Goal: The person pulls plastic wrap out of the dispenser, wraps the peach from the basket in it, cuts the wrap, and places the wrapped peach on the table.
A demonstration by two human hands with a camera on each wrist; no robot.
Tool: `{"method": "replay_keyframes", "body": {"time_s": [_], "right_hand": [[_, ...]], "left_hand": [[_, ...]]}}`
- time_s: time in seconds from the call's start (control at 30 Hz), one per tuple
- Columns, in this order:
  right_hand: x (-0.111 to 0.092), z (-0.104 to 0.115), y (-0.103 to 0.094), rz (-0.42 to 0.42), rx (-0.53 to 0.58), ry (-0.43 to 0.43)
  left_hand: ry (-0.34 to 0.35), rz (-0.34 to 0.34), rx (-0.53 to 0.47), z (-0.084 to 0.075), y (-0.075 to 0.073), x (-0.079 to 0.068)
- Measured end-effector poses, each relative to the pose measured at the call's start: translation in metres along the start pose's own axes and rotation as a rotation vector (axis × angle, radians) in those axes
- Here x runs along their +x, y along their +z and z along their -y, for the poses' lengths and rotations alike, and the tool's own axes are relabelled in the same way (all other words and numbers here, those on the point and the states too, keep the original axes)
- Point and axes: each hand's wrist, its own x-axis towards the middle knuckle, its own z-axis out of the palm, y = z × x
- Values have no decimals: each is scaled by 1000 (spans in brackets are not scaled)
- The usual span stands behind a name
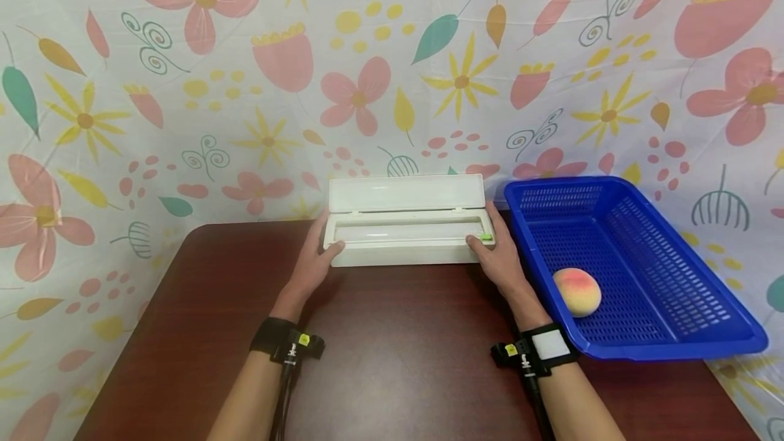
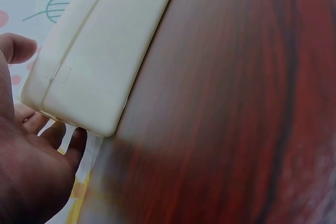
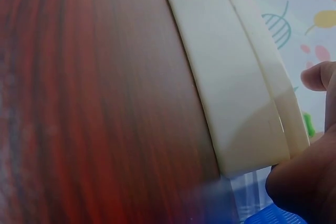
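A long white box, looking like a cling film dispenser [image 1: 404, 254], stands at the back of the table with its hinged lid [image 1: 406, 194] raised. A pale roll shows inside its long slot, and a small green slider [image 1: 486, 237] sits at the right end of the rim. My left hand [image 1: 310, 265] grips the left end, thumb over the front rim and fingers along the side; in the left wrist view those fingers bend against the end wall [image 2: 79, 114]. At the opposite end my right hand [image 1: 501, 257] holds it likewise, its thumb beside the green slider.
To the right stands a blue plastic basket [image 1: 674, 349], close to my right forearm. A peach [image 1: 577, 292] lies in it near the left wall. The dark brown table [image 1: 398, 352] reaches back to a flower-patterned cloth [image 1: 392, 87] hanging behind.
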Motion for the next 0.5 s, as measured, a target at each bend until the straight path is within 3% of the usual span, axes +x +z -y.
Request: {"method": "replay_keyframes", "body": {"time_s": [0.17, 0.5], "right_hand": [[0, -1, 0, -16, 11, -10], [1, 7, 0, -84, -63, -94]], "left_hand": [[-1, -15, 18, 9, 0, 1], [61, -12, -8, -23, -2, -6]]}}
